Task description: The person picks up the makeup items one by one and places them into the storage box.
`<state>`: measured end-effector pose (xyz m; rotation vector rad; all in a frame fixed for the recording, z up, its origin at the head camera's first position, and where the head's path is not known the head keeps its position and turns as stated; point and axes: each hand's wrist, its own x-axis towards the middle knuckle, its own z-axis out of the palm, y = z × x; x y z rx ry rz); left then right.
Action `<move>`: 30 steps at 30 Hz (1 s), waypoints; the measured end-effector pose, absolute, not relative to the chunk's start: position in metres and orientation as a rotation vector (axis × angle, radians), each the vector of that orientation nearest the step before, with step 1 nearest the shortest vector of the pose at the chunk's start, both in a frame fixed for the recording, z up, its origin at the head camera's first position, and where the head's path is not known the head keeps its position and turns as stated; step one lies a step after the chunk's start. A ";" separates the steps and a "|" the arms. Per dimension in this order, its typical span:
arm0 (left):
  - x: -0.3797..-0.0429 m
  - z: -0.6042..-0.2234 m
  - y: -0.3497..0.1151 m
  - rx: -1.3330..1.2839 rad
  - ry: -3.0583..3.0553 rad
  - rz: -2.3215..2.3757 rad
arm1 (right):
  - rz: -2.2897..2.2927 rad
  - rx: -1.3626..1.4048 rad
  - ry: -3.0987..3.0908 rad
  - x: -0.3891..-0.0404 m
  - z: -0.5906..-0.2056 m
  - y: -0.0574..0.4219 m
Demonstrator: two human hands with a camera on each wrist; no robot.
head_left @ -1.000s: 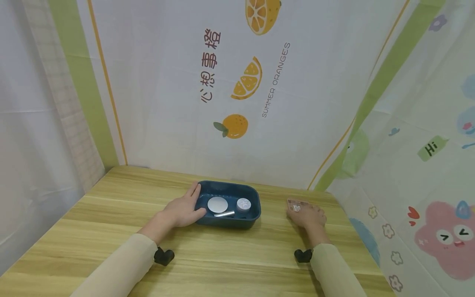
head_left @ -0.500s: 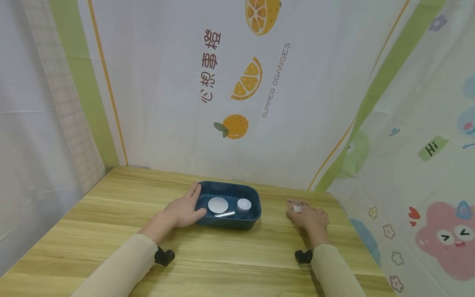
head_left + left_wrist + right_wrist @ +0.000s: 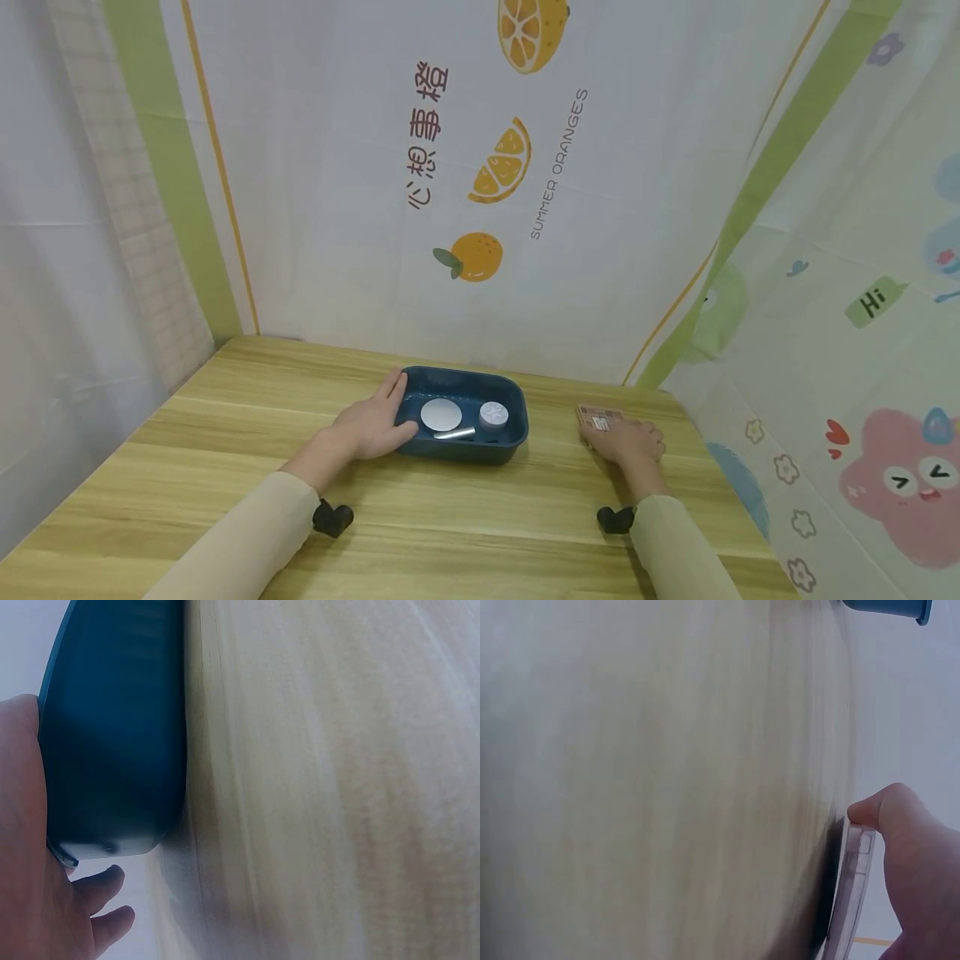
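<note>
A navy blue bin [image 3: 465, 452] stands at the back of the table. Inside it lie a white disc [image 3: 441, 414], a small round pale case with a star pattern [image 3: 493, 414] and a silver tube [image 3: 454, 433]. My left hand [image 3: 371, 425] holds the bin's left end, thumb over the front rim. To the right of the bin, my right hand [image 3: 622, 442] grips a flat eyeshadow palette [image 3: 597, 417] with brownish squares and a clear lid. In the right wrist view my thumb presses the palette's edge [image 3: 853, 889]; my other fingers are hidden there.
The wooden table [image 3: 480, 525] ends at a white curtain [image 3: 337, 250] with orange prints behind the bin. A second patterned curtain [image 3: 847, 375] hangs along the right side. Black wrist mounts [image 3: 332, 518] sit at both wrists.
My right hand has shifted slightly right on the palette, and more of its squares show. The palette has moved slightly left in view. My left hand and the bin stay put.
</note>
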<state>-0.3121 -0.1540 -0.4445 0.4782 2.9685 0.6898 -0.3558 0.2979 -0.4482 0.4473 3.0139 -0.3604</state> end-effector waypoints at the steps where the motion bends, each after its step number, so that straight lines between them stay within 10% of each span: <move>1: -0.312 -0.444 -0.154 0.479 2.968 0.690 | -0.357 0.445 3.018 -0.356 -0.449 0.298; 30: -0.312 -0.445 -0.153 0.477 2.983 0.669 | -0.413 0.176 3.216 -0.368 -0.454 0.277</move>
